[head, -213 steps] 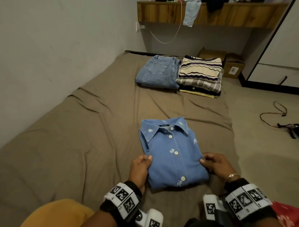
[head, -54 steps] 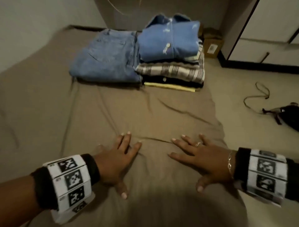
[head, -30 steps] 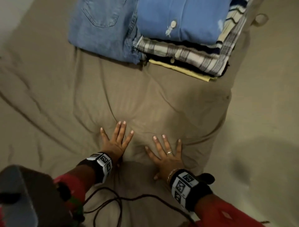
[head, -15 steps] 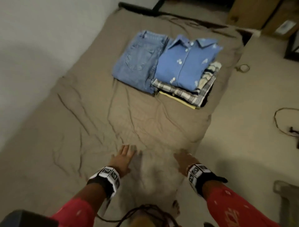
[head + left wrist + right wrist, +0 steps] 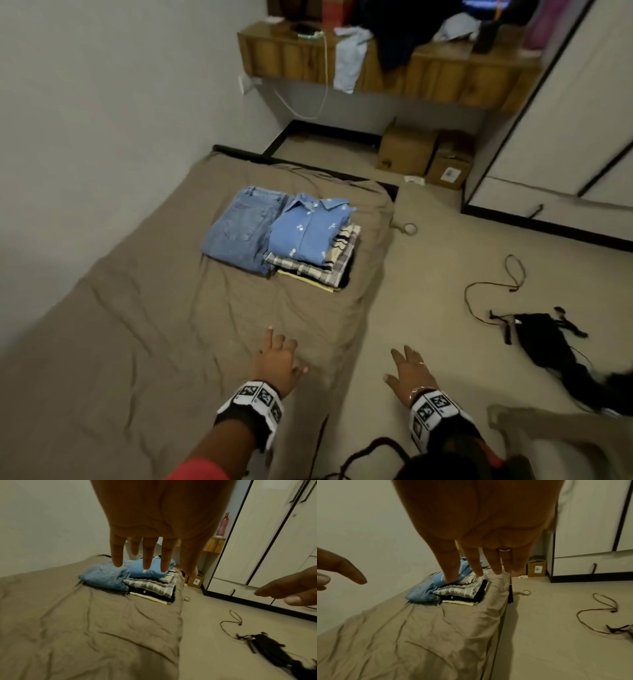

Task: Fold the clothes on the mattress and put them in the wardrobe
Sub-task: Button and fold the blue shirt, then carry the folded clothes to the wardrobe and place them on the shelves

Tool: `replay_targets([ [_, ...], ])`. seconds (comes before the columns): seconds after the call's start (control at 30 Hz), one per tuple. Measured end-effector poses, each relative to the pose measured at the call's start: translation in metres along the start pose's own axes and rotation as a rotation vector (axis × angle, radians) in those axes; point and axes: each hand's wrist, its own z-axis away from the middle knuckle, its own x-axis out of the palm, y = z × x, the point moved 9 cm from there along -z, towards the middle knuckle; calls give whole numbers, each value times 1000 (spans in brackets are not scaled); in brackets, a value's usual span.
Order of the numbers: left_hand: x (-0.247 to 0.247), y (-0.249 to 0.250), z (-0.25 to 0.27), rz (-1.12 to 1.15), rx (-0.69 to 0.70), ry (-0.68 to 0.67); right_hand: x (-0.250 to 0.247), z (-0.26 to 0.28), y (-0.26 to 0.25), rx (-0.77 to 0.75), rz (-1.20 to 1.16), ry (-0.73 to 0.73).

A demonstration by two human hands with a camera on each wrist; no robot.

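Observation:
A folded blue button shirt tops a stack of folded clothes at the far end of the brown mattress. Folded blue jeans lie just left of the stack. My left hand hovers open over the near part of the mattress, fingers spread, holding nothing. My right hand is open too, above the floor just past the mattress's right edge. Both wrist views show the stack well ahead of my straight fingers. The white wardrobe stands at the right, its doors closed.
A wooden wall shelf with hanging clothes sits above the far end. Cardboard boxes stand by the wardrobe. On the floor lie a brown cord, a black strap bundle and a tape ring.
Both hands have lifted off the mattress, where they pressed flat a second ago. The view has risen and pulled back, and my right hand has drifted right over the floor.

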Motion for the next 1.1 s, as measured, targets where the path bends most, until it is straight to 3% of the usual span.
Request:
replay_targets([
  [0.23, 4, 118, 7, 10, 142, -2, -40, 47, 90, 107, -70, 137],
  [0.53, -27, 295, -80, -59, 336, 3, -110, 9, 226, 204, -100, 140],
  [0.63, -51, 364, -117, -49, 386, 5, -155, -9, 276, 228, -118, 157],
  [0.8, -110, 465, -180, -29, 475, 57, -248, -47, 344, 245, -154, 351],
  [0.9, -133, 496, -203, -22, 507, 69, -280, -59, 359, 251, -189, 357],
  [1.1, -211, 604, -315, -5, 646, 174, -403, -142, 432, 277, -228, 511],
])
